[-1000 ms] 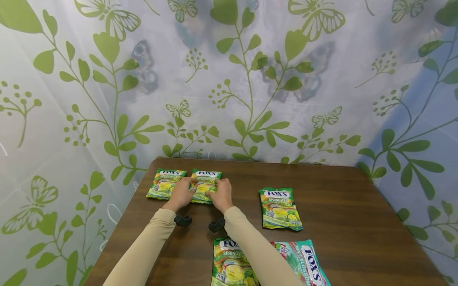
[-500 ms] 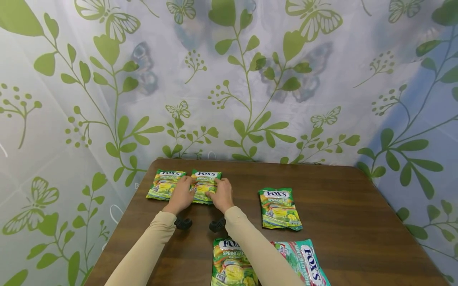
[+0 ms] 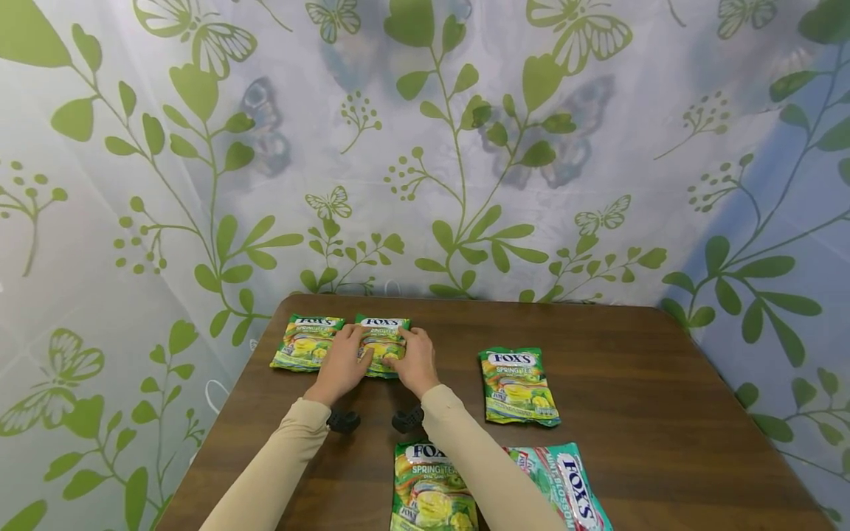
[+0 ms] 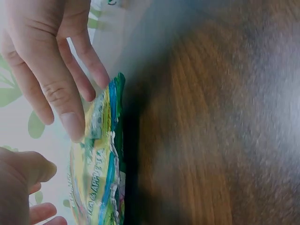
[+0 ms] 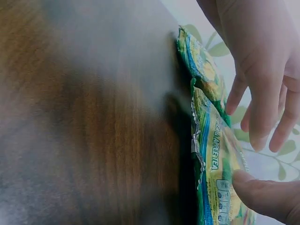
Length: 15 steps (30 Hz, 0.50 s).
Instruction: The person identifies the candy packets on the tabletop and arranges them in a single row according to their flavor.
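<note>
A green and yellow FOX'S Spring Tea candy bag lies flat near the table's back left, between my two hands. My left hand lies over its left side, thumb stretched across the front. At the bag's right edge is my right hand, its fingers loosely bent. In the right wrist view, the right thumb overlaps the bag's face; contact is hard to tell. The left wrist view shows the bag edge-on, with neither hand gripping it. A matching candy bag sits just left of my left hand.
Another Spring Tea bag lies right of centre on the brown wooden table. Nearer me are a Spring Tea bag and a mint-coloured FOX'S bag, both partly under my right forearm. A leaf-patterned curtain hangs behind.
My left hand has shifted slightly right, and its thumb now reaches farther over the bag. The right hand has moved very little. The bags look unmoved.
</note>
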Motion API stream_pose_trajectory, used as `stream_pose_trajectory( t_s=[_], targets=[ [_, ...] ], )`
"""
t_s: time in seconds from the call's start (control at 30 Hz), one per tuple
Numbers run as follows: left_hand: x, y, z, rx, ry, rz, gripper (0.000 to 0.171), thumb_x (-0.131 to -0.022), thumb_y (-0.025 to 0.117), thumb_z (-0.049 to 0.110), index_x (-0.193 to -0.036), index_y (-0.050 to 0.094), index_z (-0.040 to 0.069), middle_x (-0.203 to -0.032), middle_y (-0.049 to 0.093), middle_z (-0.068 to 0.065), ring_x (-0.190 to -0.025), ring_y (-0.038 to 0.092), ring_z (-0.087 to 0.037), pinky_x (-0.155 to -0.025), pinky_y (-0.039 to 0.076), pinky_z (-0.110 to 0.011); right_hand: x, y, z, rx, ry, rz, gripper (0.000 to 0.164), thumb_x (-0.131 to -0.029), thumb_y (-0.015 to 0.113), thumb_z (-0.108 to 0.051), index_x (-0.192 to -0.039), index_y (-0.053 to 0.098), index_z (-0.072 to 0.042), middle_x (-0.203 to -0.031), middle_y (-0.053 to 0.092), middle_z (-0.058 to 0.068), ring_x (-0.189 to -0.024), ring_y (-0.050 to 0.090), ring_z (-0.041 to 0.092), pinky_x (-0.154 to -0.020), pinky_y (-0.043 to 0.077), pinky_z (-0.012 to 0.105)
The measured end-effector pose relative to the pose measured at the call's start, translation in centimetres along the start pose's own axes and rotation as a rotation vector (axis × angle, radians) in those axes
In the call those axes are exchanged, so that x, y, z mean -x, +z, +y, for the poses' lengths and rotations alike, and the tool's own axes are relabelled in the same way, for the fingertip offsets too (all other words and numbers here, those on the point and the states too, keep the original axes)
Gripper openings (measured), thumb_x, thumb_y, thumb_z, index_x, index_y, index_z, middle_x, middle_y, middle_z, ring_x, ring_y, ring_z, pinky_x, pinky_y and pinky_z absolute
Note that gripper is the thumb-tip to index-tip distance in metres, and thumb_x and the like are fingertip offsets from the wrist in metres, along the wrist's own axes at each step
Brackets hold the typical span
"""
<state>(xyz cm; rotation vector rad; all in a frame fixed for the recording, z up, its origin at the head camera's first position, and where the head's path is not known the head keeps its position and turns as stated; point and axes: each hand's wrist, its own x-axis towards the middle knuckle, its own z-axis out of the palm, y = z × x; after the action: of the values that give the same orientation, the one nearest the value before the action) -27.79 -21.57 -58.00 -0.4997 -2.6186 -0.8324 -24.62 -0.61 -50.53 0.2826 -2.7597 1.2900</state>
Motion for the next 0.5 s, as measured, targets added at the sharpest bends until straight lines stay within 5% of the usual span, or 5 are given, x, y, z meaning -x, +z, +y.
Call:
stream_pose_trajectory(
  t_s=[0.07,0.27,0.37,0.5],
  targets=[
    [0.4,-0.6,1.0,0.016,0.009,0.015,0.045,-0.106,0.074,0.024,-0.145,0.065,0.007,-0.139,0.058,-0.019,-0.107,0.062,-0.033,-0.077,0.056,-0.051,0.3,-0.3,-0.1,-0.010,-0.008,-0.008,0.071,-0.090,0.094,-0.015,-0.151,0.062,0.004,-0.152,0.054,0.032,-0.138,0.055,0.051,-0.111,0.050,0.060],
    [1.8,-5.4,8.6,0.084,-0.089,-0.021,0.043,-0.104,0.074,0.008,-0.144,0.064,-0.004,-0.138,0.056,-0.029,-0.117,0.061,-0.047,-0.090,0.055,-0.064,1.8,-1.1,0.2,-0.023,-0.034,-0.013,0.071,-0.090,0.094,-0.013,-0.152,0.063,0.001,-0.146,0.058,0.030,-0.135,0.057,0.051,-0.109,0.050,0.063],
    [2.5,-5.7,10.1,0.100,-0.133,-0.033,0.044,-0.106,0.073,0.009,-0.148,0.062,-0.003,-0.142,0.055,-0.029,-0.122,0.060,-0.047,-0.096,0.053,-0.064,2.7,-1.6,0.7,-0.030,-0.039,-0.017,0.072,-0.089,0.094,-0.013,-0.153,0.062,0.000,-0.145,0.059,0.028,-0.133,0.057,0.050,-0.108,0.050,0.064],
    [3.4,-5.4,11.0,0.107,-0.111,-0.014,0.047,-0.105,0.074,0.007,-0.150,0.061,-0.002,-0.142,0.055,-0.028,-0.125,0.059,-0.046,-0.097,0.054,-0.063,4.1,-2.7,1.2,-0.068,-0.062,-0.016,0.070,-0.089,0.095,-0.013,-0.149,0.064,0.003,-0.145,0.060,0.028,-0.120,0.063,0.046,-0.099,0.055,0.062]
  ],
)
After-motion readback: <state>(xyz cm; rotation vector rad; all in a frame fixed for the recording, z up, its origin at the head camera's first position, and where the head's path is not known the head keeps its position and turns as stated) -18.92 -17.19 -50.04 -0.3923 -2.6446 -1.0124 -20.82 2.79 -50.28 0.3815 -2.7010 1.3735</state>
